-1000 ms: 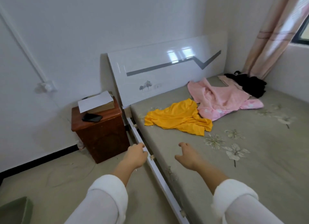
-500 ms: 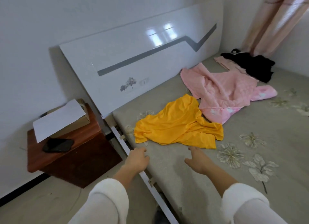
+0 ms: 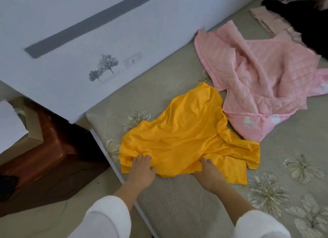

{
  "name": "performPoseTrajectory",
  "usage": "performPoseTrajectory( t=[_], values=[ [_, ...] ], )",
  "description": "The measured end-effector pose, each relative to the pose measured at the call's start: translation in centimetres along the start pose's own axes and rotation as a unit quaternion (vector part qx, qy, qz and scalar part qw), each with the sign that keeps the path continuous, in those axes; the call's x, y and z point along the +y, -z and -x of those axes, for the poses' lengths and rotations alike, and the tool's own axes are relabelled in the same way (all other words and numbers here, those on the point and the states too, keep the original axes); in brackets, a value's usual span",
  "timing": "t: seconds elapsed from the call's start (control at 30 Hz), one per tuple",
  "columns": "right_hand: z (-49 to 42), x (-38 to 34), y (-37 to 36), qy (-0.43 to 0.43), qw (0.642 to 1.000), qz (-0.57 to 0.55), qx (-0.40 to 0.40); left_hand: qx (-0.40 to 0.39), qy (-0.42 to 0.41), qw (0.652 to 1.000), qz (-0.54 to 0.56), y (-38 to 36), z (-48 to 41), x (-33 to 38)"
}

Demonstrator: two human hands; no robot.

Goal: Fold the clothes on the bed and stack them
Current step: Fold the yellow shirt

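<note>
Lying crumpled below the glossy white headboard [image 3: 74,64], the smooth, shiny yellow-orange shirt [image 3: 186,140] points its narrow end diagonally toward that board. The left hand [image 3: 142,170] and right hand [image 3: 209,174], fingers curled, grip its near hem on the grey floral mattress [image 3: 177,202].

We can see two arms and two hands. The left sleeve [image 3: 106,218] is white and looks soft and fuzzy, like a fluffy jumper. The right sleeve [image 3: 260,225] is the same white, fuzzy kind. Both sleeves end in a thick, round cuff partway along the forearm. Past the cuffs the forearms are bare, and so are the left hand [image 3: 141,172] and the right hand [image 3: 209,175].
</note>
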State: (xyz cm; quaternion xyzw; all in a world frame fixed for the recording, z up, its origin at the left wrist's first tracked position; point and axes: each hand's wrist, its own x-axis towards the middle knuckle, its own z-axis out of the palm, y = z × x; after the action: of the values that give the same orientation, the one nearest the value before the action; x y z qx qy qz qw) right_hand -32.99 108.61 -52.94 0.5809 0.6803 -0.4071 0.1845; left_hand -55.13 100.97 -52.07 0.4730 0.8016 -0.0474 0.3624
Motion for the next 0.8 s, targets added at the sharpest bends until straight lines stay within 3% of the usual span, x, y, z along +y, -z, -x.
performPoseTrajectory(
  t=[0.37, 0.5, 0.67, 0.8],
  values=[
    [-11.8, -1.6, 1.1, 0.023, 0.996, 0.046, 0.075, 0.177, 0.115, 0.977, 0.016, 0.5, -12.7, -3.4],
    [-14.4, -3.5, 2.1, 0.041, 0.989, 0.099, 0.098, 0.149, 0.144, 0.978, 0.025, 0.4, -14.4, -3.9],
    [-18.4, -8.7, 3.6, 0.147, 0.966, 0.098, 0.188, 0.12, 0.053, 0.991, -0.031, -3.4, -11.9, -3.4],
    [-21.1, -12.0, 4.0, 0.21, 0.921, 0.274, 0.183, 0.065, 0.022, 0.995, -0.066, -5.3, -8.8, -2.9]
  ],
)
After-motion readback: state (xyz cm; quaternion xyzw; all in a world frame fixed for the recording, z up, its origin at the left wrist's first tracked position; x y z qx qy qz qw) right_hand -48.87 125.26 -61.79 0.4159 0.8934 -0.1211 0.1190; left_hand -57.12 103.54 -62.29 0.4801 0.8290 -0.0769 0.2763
